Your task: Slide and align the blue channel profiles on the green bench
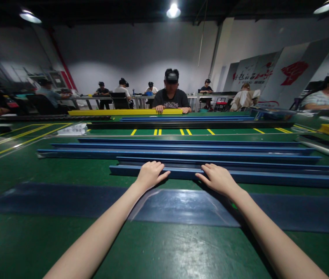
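— Where do we have the long blue channel [269, 178]?

— It runs crosswise in front of us along the green surface [164, 252], under both our hands, and its right end leaves our view.

— How do our hands sit on it?

— Our left hand [151, 174] is near the channel's left end, fingers laid over the near wall, thumb spread away from them. Our right hand [217, 179] sits farther right along it, posed much the same. We can't say whether either one is actually gripping.

— And on our side of the channel?

— We see a flat, shiny clear strip [182, 207], roughly parallel to it, beneath our forearms.

— Past the channel?

— Just behind it we find more blue channels [179, 155], then a black bar [182, 125], and well beyond it a yellow bar [118, 112] with a co-worker's hand [159, 109] on it.
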